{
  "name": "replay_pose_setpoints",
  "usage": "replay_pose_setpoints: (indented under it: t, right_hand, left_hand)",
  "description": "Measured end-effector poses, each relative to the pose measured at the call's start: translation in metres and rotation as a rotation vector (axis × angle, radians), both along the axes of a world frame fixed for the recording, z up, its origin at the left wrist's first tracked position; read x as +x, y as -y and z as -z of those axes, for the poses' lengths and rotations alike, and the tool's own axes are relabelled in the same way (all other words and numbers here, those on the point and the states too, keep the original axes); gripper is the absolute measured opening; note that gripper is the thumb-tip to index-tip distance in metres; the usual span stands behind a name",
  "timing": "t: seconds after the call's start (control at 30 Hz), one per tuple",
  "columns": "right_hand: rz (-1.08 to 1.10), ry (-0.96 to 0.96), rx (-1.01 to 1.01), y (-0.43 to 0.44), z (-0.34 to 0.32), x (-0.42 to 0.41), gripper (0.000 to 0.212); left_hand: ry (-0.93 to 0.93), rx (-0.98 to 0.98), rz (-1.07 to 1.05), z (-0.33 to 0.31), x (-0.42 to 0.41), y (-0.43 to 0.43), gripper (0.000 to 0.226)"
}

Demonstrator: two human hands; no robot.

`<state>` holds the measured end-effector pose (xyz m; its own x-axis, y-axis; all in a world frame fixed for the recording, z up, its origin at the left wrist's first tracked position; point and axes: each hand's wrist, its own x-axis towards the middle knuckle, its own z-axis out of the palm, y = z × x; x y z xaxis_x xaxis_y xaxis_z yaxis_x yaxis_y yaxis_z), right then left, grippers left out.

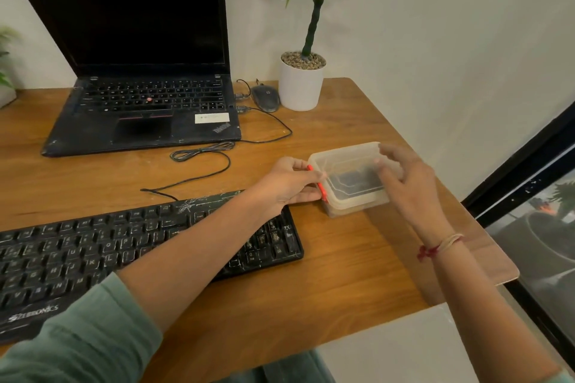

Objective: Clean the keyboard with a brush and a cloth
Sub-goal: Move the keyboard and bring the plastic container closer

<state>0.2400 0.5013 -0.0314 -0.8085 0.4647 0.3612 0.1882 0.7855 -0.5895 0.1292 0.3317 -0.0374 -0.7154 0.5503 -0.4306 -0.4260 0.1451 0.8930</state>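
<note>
The keyboard (140, 246) is black with pale lettering, streaked and speckled with whitish dust, and has a white brand word near its front left edge. The counter (342, 274) under it is honey-brown wood with faint grain. Right of the keyboard, the box (351, 177) is cloudy translucent plastic with something dark showing through, and its clip (320, 188) is bright orange-red. Behind the keyboard, the laptop (146, 71) is black and dusty grey, with a red dot among its keys and a white sticker. The cable (202, 154) is black, the mouse (264, 98) dark grey, and the pot (300, 87) white, holding beige pebbles and green leaves. The sleeve (77, 336) is sage green, and the wrist thread (435, 247) red and cream.
</note>
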Motion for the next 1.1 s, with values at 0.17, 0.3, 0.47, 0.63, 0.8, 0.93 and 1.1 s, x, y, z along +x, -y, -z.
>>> replay_pose_setpoints:
  t: [0.17,0.3,0.47,0.63,0.8,0.93,1.1]
  right_hand:
    - [-0.071,0.096,0.087,0.008,0.013,-0.006,0.038]
    - [-0.02,0.068,0.116,0.011,0.01,-0.006,0.031]
    - [0.012,0.05,0.323,0.056,-0.005,-0.008,0.03]
    - [0.025,0.281,0.632,0.091,-0.008,-0.023,0.029]
    - [0.018,0.249,0.45,0.085,-0.015,-0.027,0.024]
    - [0.089,0.078,0.331,0.076,-0.037,-0.022,0.023]
    - [0.167,-0.405,-0.016,0.055,-0.068,-0.011,0.006]
  left_hand:
    - [0.012,0.015,0.028,-0.003,-0.001,0.004,0.025]
    - [0.011,0.001,0.069,-0.002,-0.002,0.008,0.032]
    - [0.013,-0.044,0.083,0.0,-0.001,0.011,0.038]
    - [-0.076,-0.128,0.094,0.004,-0.007,0.008,0.042]
    - [-0.095,-0.108,0.103,0.009,-0.008,0.008,0.027]
    - [-0.07,-0.057,0.091,0.009,-0.007,0.009,0.013]
    - [-0.099,-0.083,0.086,0.012,-0.011,0.007,0.012]
